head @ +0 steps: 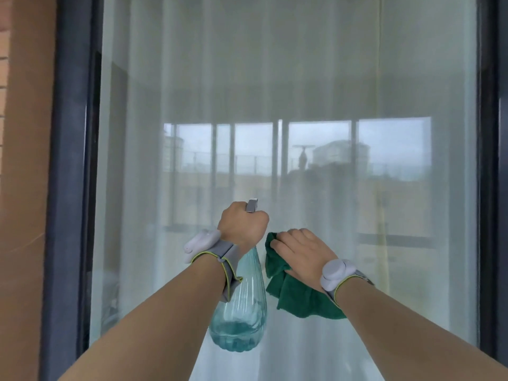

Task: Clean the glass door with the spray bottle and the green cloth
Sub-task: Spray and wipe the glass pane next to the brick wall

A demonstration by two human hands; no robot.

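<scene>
**A:** What sits nearest the camera?

**B:** Two bare forearms reaching forward, each with a grey wrist strap [226, 266] carrying a pale rounded device; the left hand [243, 229] is curled tight round the neck of the spray bottle [239, 312], and the right hand [301, 253] lies with its fingers fairly straight, pressing the green cloth [298, 295] toward the glass.

**A:** How does the bottle look?

**B:** Clear, blue-tinted, ribbed lengthwise, widening to a rounded base that points down toward the camera; a pale blue liquid pools in that lower part, well under half full; the grey nozzle [251, 206] pokes out above the fist, aimed at the pane.

**A:** And the cloth?

**B:** Dark green, soft and crumpled; one corner shows past the fingertips, the rest hangs in folds below the palm and wrist, just right of the bottle.

**A:** Anything you can't make out?

**B:** The trigger and the fingers on it are hidden behind the fist; the cloth seems to touch the pane, though the hand covers the contact; both elbows are cut off by the lower edge.

**A:** Farther back?

**B:** The glass door [288, 92] fills the middle, set in a dark frame [68, 160]; a sheer white curtain [192, 78] hangs behind it; the pane carries a hazy reflection of windows, a railing and buildings; a tan wall [24, 133] runs along the left.
</scene>
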